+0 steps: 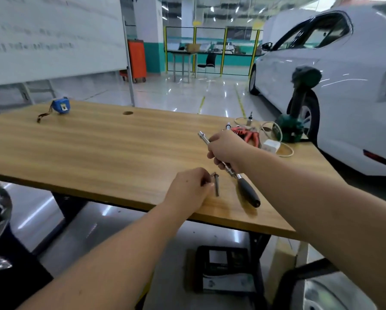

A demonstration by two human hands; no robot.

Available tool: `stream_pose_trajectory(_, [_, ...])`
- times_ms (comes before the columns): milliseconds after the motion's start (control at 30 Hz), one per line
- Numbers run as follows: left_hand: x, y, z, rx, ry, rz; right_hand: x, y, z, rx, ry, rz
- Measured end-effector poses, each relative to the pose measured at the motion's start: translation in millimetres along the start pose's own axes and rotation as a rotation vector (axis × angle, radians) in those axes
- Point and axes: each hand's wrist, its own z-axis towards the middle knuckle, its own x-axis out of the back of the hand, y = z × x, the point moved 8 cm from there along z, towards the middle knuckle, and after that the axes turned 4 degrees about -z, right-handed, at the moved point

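A white car point(348, 90) fills the space to the right of a light wooden table point(109, 142), well apart from the table's right edge. Behind the table's far left side stands a large whiteboard point(53, 36). Its dark writing is too blurred to read. Far beyond the table, by a teal-banded wall, is an orange metal tool cabinet point(137, 61) on wheels. On the floor below the table's near edge lies a black case point(225, 269) with a pale label whose print cannot be read. A dark green machine point(290, 130) sits on the table's far right corner.

The right hand point(227, 151) is clenched round the middle of a long chrome driver with a black rubber handle point(247, 193). The driver is held slanted over the table's near right part, with the handle toward the near edge and the chrome tip pointing away and left. Just left of that handle, the left hand point(187, 191) pinches a short grey metal rod point(216, 187) between thumb and fingertips. The rod is upright by the table's near edge, and whether it touches the wood cannot be told.

A blue tape measure point(61, 106) with a dark strap lies at the table's far left. Red-orange pliers point(246, 133) and a small white plug block point(271, 146) with a pale cable lie on the table near the green machine.
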Motion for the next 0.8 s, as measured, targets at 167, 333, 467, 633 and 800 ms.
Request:
stream_pose_trajectory(167, [-0.2, 5.3, -1.6, -0.132, 0.059, 0.183, 0.8, -7.1, 1.9, 0.042, -0.002, 0.027])
stream_pose_trajectory(333, [-13.3, 8.4, -3.5, -0.206, -0.069, 0.234, -2.9, -15.3, 4.6, 0.062, -0.011, 0.043])
stream_pose_trajectory(467, [-9.5, 7.2, -6.9, -0.180, -0.046, 0.211, -8.6, -20.6, 3.3, 0.064, -0.032, 0.062])
stream_pose_trajectory(633, [2.7, -3.5, -12.0, -0.075, -0.002, 0.092, -16.2, -22.8, 1.2, 0.059, -0.028, 0.084])
stream_pose_trajectory(800, [43.4, -42.5, -13.5, 0.119, 0.111, -0.062, -46.6, -43.8, -6.3, 0.067, -0.076, 0.179])
